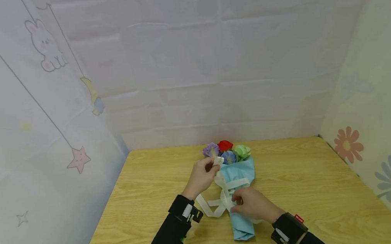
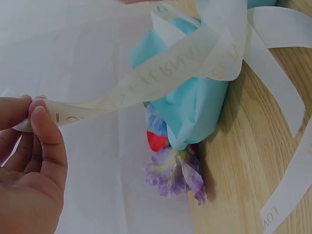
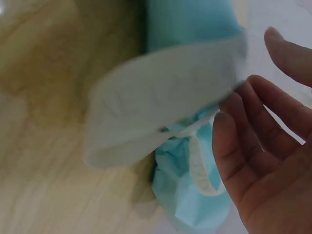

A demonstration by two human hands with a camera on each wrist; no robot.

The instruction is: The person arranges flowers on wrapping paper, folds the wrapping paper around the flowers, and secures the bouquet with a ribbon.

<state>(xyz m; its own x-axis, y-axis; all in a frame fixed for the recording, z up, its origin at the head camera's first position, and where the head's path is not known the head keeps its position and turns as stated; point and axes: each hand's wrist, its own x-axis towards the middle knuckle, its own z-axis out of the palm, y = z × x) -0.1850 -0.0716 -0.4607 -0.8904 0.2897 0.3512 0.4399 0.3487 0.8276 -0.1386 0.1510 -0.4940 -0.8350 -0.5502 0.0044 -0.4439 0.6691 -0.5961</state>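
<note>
A bouquet in light blue wrapping paper (image 1: 239,168) lies on the table, its blooms pointing away from me. Red (image 1: 224,145), purple (image 1: 210,150), blue (image 1: 229,157) and pale green (image 1: 242,151) flowers show at its top. A white ribbon (image 2: 146,83) with printed lettering is tied around the wrapping. Between thumb and fingers, my left hand (image 1: 201,175) pinches one ribbon end, and the strip stretches back to the bouquet. Beside the tied part is my right hand (image 1: 255,204), fingers loosely bent at the ribbon; in the right wrist view its thumb stands apart from them.
Loose ribbon tails (image 1: 212,211) lie on the wooden table (image 1: 159,187) left of the bouquet. A pale back wall (image 1: 190,60) and patterned side walls, with a rabbit (image 1: 47,45) at left and flower prints (image 1: 349,145) at right, enclose the table.
</note>
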